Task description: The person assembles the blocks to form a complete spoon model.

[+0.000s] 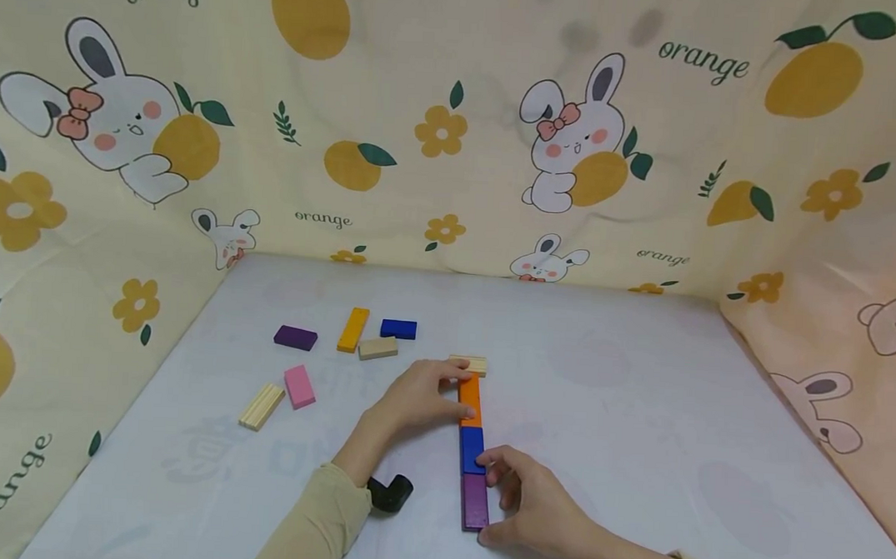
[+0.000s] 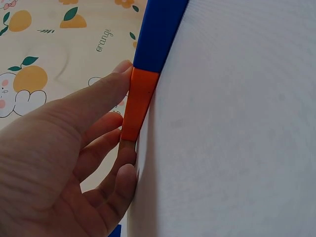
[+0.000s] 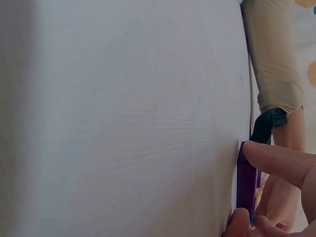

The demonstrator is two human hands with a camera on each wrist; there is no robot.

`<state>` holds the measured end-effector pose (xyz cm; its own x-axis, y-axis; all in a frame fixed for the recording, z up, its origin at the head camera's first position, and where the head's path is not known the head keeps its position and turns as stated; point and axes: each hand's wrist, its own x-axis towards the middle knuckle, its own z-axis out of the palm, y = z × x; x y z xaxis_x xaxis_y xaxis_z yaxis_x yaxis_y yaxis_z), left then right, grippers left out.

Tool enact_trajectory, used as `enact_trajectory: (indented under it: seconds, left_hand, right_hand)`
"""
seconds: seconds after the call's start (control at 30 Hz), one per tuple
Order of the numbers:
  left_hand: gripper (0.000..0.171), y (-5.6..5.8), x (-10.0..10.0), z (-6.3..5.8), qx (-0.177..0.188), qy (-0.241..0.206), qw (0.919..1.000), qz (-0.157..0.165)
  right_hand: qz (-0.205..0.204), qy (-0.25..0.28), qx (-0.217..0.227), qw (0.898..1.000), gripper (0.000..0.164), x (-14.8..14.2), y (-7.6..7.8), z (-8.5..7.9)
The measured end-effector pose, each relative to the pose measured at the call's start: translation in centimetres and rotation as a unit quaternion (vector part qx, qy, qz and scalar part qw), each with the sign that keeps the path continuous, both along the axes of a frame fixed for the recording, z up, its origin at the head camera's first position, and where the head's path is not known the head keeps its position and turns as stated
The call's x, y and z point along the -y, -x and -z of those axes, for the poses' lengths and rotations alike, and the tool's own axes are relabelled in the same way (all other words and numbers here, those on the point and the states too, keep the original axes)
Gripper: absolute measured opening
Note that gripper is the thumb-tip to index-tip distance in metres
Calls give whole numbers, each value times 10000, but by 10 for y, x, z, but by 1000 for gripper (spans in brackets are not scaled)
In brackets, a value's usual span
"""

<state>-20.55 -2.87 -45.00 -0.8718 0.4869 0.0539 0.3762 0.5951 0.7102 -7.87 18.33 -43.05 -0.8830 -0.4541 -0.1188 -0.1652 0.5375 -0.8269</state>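
A straight row of flat wooden blocks runs away from me: a purple block (image 1: pixel 475 502) nearest, then a blue block (image 1: pixel 471 450), an orange block (image 1: pixel 470 401) and a plain wood block (image 1: pixel 477 365) lying crosswise at the far end. My left hand (image 1: pixel 419 395) grips the orange block, its thumb by the blue joint and fingertips around the far end. In the left wrist view the orange block (image 2: pixel 140 103) shows beside the thumb. My right hand (image 1: pixel 539 500) holds the purple block (image 3: pixel 246 185), thumb at its near end and index finger beside the blue block.
Loose blocks lie to the left: purple (image 1: pixel 295 338), yellow (image 1: pixel 352 329), blue (image 1: pixel 398 329), pink (image 1: pixel 300 386) and two plain wood ones (image 1: pixel 378 348). A black curved object (image 1: pixel 391 494) appears by the left sleeve. Patterned cloth (image 1: pixel 394 127) walls the white table (image 1: pixel 601 386).
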Motion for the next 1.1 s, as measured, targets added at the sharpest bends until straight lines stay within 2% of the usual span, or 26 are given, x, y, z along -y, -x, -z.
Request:
enact_trajectory:
  seconds: [0.23,0.67,0.87,1.1]
  left_hand:
    - [57,0,-1,0,9,27,10000,1]
    - [59,-2,-1,-1,113,-6,9999,-40]
    - [59,-2,-1,-2,63,-9,10000,-6]
    - [60,-3,-1,-3,79,-13,10000,-22]
  right_hand:
    - [-58,57,-118,9999,70,-1,-1,1]
    - [-76,-60,144,9998,72,0,2,0]
    - [-332,-129,-130,9993,71,-2,4,-1]
    - [-380,-58,-247,9990,71,-4,4,2]
